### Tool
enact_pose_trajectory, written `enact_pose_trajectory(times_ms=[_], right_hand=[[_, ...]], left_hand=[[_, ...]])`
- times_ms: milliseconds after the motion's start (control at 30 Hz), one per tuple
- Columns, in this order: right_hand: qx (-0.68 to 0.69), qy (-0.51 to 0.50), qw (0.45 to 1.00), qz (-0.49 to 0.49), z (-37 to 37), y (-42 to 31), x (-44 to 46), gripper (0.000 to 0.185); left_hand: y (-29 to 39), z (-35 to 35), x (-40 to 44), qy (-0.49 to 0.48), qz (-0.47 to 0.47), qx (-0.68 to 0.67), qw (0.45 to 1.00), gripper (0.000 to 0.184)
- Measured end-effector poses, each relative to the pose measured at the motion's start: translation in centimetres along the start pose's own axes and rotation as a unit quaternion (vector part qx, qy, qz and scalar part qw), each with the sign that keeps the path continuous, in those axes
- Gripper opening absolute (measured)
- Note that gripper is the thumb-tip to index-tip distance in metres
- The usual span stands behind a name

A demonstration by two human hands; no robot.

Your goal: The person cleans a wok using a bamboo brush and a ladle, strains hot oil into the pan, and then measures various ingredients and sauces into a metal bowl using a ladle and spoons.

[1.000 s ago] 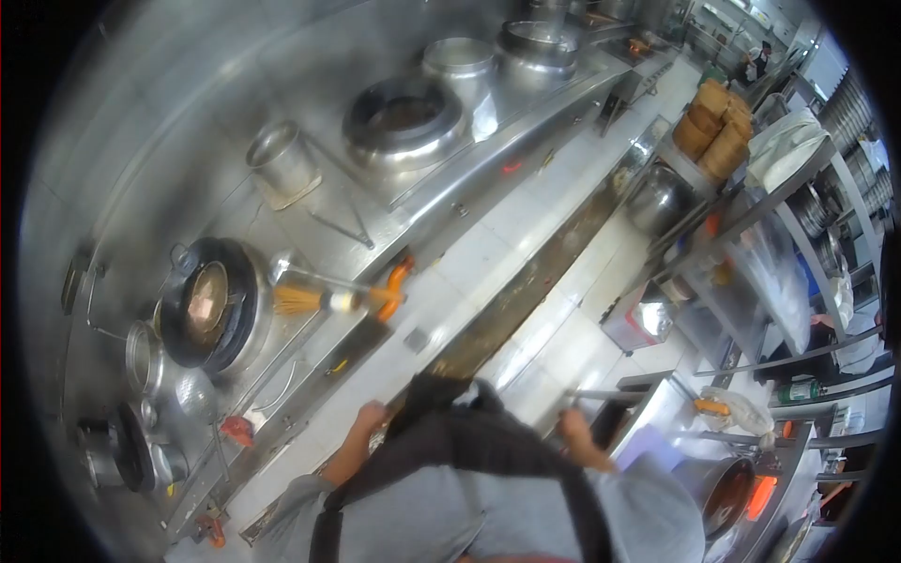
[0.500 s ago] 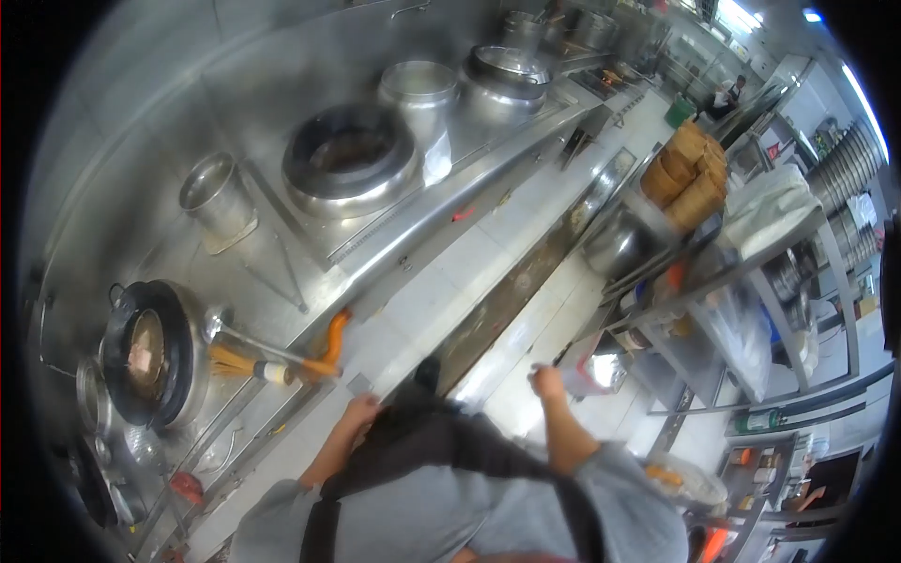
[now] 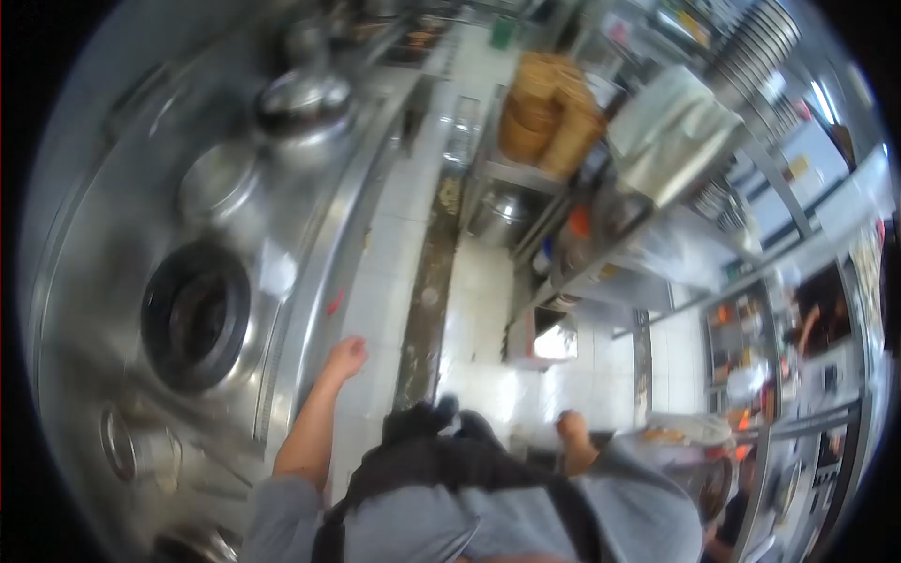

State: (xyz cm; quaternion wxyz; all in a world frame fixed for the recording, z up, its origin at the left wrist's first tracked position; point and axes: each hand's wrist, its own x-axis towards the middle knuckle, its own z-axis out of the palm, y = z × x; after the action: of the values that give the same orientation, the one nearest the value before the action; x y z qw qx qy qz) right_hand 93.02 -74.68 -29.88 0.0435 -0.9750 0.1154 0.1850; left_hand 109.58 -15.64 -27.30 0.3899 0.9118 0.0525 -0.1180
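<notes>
My left hand [image 3: 347,357] hangs in front of me beside the steel cooking range [image 3: 324,249], its fingers loosely curled with nothing seen in them. It touches nothing. My right hand [image 3: 571,426] is lower, by my side over the tiled floor, rounded like a loose fist; no object shows in it, though it is blurred. To the left of my left hand sits a dark-rimmed wok burner [image 3: 195,317] in the range. A steel pot [image 3: 141,450] stands nearer to me, and another pot [image 3: 221,183] stands beyond the burner.
A dark floor channel [image 3: 427,296] runs along the aisle. Stacked bamboo steamers [image 3: 540,117] and a draped pale cloth [image 3: 671,131] top the steel shelving [image 3: 601,244] on the right. A metal bin-like box [image 3: 544,338] stands at the shelf's foot. Another person's arm [image 3: 807,328] shows far right.
My view has turned right and moved up the aisle. The near wok, ladle and brush have left view. My left hand has swung forward, my right hand back and lower.
</notes>
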Motion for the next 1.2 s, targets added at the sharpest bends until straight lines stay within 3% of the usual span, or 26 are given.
enact_pose_trajectory(times_ms=[33,133,233,300,333,367,400,433,467,500,533,567,633,667,700,733,833,867,933,967,1000,1067,1133,1200], right_hand=[[-0.029,0.062,0.996,-0.049,0.6,1.1,-1.6,0.014],[-0.074,0.059,0.994,-0.053,3.2,1.5,-3.4,0.015],[-0.016,-0.105,0.994,-0.033,1.7,-2.1,-0.8,0.019],[-0.023,-0.128,0.988,-0.088,1.7,-4.7,5.8,0.022],[0.003,-0.113,0.981,-0.156,0.4,-6.4,9.8,0.023],[0.040,-0.121,0.986,-0.112,-3.9,-10.5,13.1,0.026],[0.073,-0.048,0.981,-0.173,-6.8,-13.2,16.5,0.028],[0.015,-0.070,0.980,-0.187,-11.9,-18.0,20.4,0.031],[0.017,-0.012,0.973,-0.231,-19.7,-24.0,20.9,0.033],[0.109,0.116,0.922,-0.353,-22.5,-28.1,23.4,0.029],[0.148,0.106,0.889,-0.421,-29.4,-33.8,23.3,0.025],[0.220,0.161,0.803,-0.530,-34.7,-38.6,22.6,0.020],[0.261,0.174,0.692,-0.651,-45.5,-45.2,17.7,0.020],[0.241,0.234,0.541,-0.771,-48.3,-47.6,17.7,0.023],[0.278,0.198,0.453,-0.823,-51.2,-49.3,16.4,0.022],[0.300,0.226,0.387,-0.842,-52.6,-51.2,15.6,0.020],[0.288,0.189,0.358,-0.868,-53.4,-55.8,17.0,0.016],[0.277,0.175,0.366,-0.871,-52.5,-58.0,19.9,0.015],[0.268,0.127,0.539,-0.789,-48.0,-62.3,25.4,0.013],[0.271,0.054,0.643,-0.715,-44.7,-64.3,29.0,0.011],[0.118,0.105,0.698,-0.699,-40.4,-65.5,34.2,0.015],[-0.063,0.024,0.749,-0.659,-34.4,-64.6,41.2,0.018],[-0.082,-0.001,0.759,-0.646,-32.6,-64.7,44.2,0.018],[-0.099,-0.032,0.774,-0.625,-32.1,-66.0,46.3,0.019]], left_hand=[[0.6,-0.5,1.8,0.007,0.000,-0.054,0.999,0.034],[1.8,0.5,5.4,-0.002,-0.028,-0.066,0.997,0.035],[1.6,3.2,6.7,-0.052,-0.111,-0.085,0.989,0.034],[-0.5,7.7,6.5,-0.064,-0.118,-0.088,0.987,0.032],[0.6,7.8,6.1,-0.099,-0.068,-0.037,0.992,0.031],[1.8,7.8,4.6,-0.133,-0.028,0.007,0.991,0.030],[4.2,6.6,3.7,-0.190,-0.022,0.030,0.981,0.030],[5.9,5.4,4.0,-0.242,-0.015,0.046,0.969,0.029],[4.1,6.3,4.7,-0.219,0.005,0.049,0.975,0.028],[6.2,4.1,5.4,-0.205,-0.045,0.030,0.977,0.027],[5.1,3.6,7.3,-0.233,-0.066,0.059,0.969,0.028],[6.8,1.2,7.8,-0.168,-0.095,0.047,0.980,0.031],[6.8,-1.6,9.3,-0.008,-0.081,0.053,0.995,0.029],[7.3,-3.4,10.5,0.046,-0.079,0.025,0.995,0.028],[6.4,-4.6,12.0,0.036,-0.075,0.085,0.993,0.029],[6.7,-6.0,12.7,0.045,-0.087,0.079,0.992,0.029],[9.0,-14.3,13.3,0.258,-0.101,-0.129,0.952,0.030],[8.3,-16.9,14.3,0.294,-0.105,-0.119,0.942,0.029],[7.5,-23.0,16.1,0.353,-0.140,-0.141,0.914,0.025],[4.9,-25.2,17.6,0.404,-0.140,-0.177,0.887,0.024],[5.6,-29.2,18.8,0.403,-0.186,-0.118,0.888,0.025],[-0.6,-33.6,23.5,0.474,-0.124,0.005,0.872,0.028],[-5.4,-38.2,29.0,0.409,-0.199,0.132,0.881,0.034],[-9.8,-41.3,33.6,0.339,-0.297,0.272,0.850,0.037]])
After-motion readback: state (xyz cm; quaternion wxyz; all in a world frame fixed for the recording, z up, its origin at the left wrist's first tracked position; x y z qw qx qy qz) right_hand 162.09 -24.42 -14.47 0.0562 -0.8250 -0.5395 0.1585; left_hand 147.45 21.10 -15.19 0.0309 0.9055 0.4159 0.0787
